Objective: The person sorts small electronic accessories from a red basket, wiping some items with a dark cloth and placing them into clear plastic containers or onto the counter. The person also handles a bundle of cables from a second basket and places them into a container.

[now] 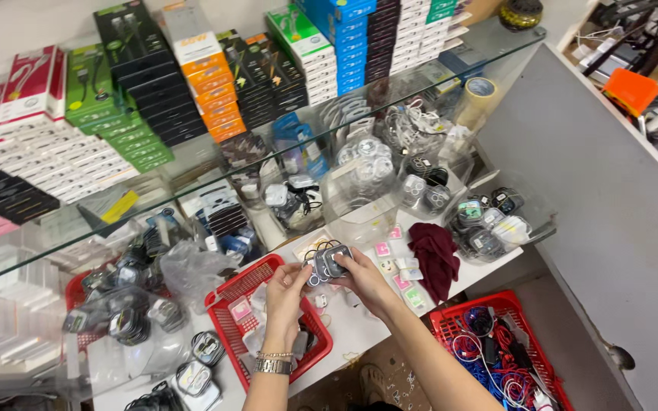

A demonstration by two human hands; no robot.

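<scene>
Both hands closed on a small stack of clear earphone cases [327,261], held just above the far corner of the red basket [226,323] on the white worktop [352,323]: left hand [287,293] w/ fingers curled on the stack's near-left side, right hand [365,280] gripping its right side. Maroon cloth [434,255] lies right of the basket, more red baskets w/ cables [496,350] lower right. Glass shelf [283,144] w/ stacked boxes sits above the basket.

You look down on a white counter [359,323] under a glass shelf [192,164] crossing the upper frame. A grey wall [611,205] fills the right, and patterned floor [390,384] shows bottom centre.
</scene>
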